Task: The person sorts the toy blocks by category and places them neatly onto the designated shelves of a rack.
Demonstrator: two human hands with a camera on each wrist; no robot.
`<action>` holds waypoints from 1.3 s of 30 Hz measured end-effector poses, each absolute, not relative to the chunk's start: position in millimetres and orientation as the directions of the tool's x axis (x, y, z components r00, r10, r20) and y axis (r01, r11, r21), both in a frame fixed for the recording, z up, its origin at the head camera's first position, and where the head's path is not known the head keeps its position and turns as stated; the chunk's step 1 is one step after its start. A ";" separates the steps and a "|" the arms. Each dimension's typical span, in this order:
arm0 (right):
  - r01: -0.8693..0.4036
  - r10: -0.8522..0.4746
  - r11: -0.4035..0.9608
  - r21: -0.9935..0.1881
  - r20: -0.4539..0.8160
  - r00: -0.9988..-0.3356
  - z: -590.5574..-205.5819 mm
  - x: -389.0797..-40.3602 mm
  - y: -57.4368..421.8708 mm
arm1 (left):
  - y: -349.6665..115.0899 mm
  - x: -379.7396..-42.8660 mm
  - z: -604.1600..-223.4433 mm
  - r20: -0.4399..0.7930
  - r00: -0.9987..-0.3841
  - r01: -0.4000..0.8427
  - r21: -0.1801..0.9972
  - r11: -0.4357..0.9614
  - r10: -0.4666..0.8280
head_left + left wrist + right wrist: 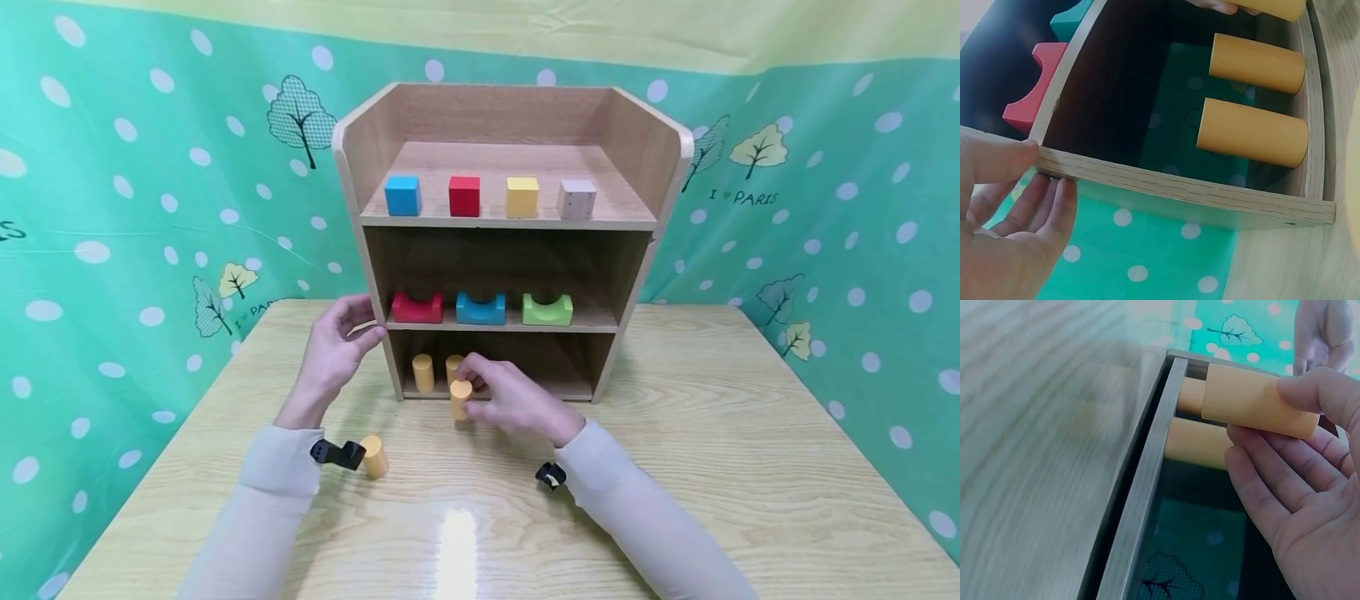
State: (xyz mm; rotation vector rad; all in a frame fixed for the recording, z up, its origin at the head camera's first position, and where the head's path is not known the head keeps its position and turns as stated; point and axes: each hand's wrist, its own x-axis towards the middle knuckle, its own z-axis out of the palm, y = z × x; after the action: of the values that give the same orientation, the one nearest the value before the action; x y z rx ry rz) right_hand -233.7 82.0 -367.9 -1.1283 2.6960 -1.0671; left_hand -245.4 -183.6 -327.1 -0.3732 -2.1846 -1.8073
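My right hand point(517, 400) pinches a yellow wooden cylinder point(461, 402) upright between thumb and fingers, just in front of the bottom shelf. Behind it, two like cylinders stand on that shelf: one point(423, 373) at the left and one point(1250, 62) beside it, partly covered by the held one in the head view. With thumb at the front edge and fingers along the outer side, my left hand point(335, 350) holds the left side panel of the wooden shelf unit point(1191, 190). Another yellow cylinder point(374, 457) stands on the table near my left wrist.
On the top shelf sit a blue cube point(402, 196), a red cube point(464, 197), a yellow cube point(522, 197) and a whitish cube point(576, 200). Red point(417, 308), blue point(481, 310) and green point(547, 311) arch blocks line the middle shelf. A patterned teal cloth point(150, 250) hangs behind.
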 end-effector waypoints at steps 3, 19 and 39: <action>-0.618 -0.628 0.512 -0.597 0.230 -0.743 -365.4 -235.0 85.1 | -183.2 -245.8 -327.6 0.380 -0.925 0.374 0.910 0.180 0.005; -0.560 -0.572 0.546 -0.623 0.211 -0.792 -363.0 -242.1 96.9 | -182.9 -247.2 -329.6 0.380 -0.924 0.365 0.909 0.203 -0.037; -0.543 -0.518 0.581 -0.607 0.238 -0.821 -367.2 -250.9 107.2 | -182.6 -246.2 -329.3 0.374 -0.927 0.358 0.912 0.200 -0.042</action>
State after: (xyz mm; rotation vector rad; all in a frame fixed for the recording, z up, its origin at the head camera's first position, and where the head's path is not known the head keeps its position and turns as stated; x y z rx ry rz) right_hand -250.9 107.2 -367.2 -0.9479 2.8242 -1.1025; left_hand -246.2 -182.6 -329.3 -0.2979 -2.1642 -1.7816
